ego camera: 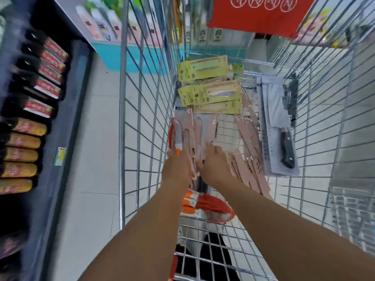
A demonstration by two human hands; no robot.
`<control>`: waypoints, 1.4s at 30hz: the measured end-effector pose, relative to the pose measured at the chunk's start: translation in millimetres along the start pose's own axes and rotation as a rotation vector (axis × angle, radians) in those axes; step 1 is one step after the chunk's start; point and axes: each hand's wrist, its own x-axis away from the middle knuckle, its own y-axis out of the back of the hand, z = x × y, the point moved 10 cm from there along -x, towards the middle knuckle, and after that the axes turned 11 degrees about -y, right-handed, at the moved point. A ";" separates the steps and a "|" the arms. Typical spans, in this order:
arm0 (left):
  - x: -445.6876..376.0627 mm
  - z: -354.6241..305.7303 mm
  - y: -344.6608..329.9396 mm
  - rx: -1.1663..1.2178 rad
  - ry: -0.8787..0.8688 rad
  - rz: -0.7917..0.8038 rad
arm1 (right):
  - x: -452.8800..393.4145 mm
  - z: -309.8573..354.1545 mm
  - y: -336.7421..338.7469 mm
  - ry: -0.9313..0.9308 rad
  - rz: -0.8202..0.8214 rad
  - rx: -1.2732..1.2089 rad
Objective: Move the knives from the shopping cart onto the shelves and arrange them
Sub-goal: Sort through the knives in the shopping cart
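Both my arms reach down into the wire shopping cart (142,110). My left hand (176,167) grips an orange-backed packaged knife (177,136) that stands against the cart's left wall. My right hand (215,163) rests on a pile of pink packaged knives (247,142) on the cart floor, fingers bent over them; whether it grips one is unclear. Yellow-carded knives (211,94) lie stacked at the far end. A large cleaver with a black handle (278,128) lies in its clear pack along the right side. More orange packs (209,207) lie under my forearms.
A shelf (67,110) on the left carries rows of dark bottles with red and yellow labels (38,92). Farther along hang pink packaged goods (101,25). A red sign (261,13) hangs on the cart's far end. Pale floor tiles run between shelf and cart.
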 end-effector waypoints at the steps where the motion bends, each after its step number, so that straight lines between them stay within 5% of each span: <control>1: 1.8 -1.1 2.0 0.006 0.005 0.003 | -4.0 4.8 -2.2 -0.005 -0.010 0.000; 8: 4.2 6.7 -8.6 -0.032 0.037 0.093 | -24.2 19.1 -11.4 -0.037 -0.148 0.015; 18: 3.2 16.8 -8.4 -0.045 0.078 0.064 | -43.7 3.6 -8.7 -0.179 -0.056 -0.247; 30: -12.1 -25.1 -37.7 -0.257 -0.157 0.138 | -34.9 -23.1 11.0 -0.231 -0.013 -0.140; 42: -31.0 -24.8 -43.6 -0.168 -0.041 0.075 | -23.1 -68.7 5.0 -0.225 0.034 -0.006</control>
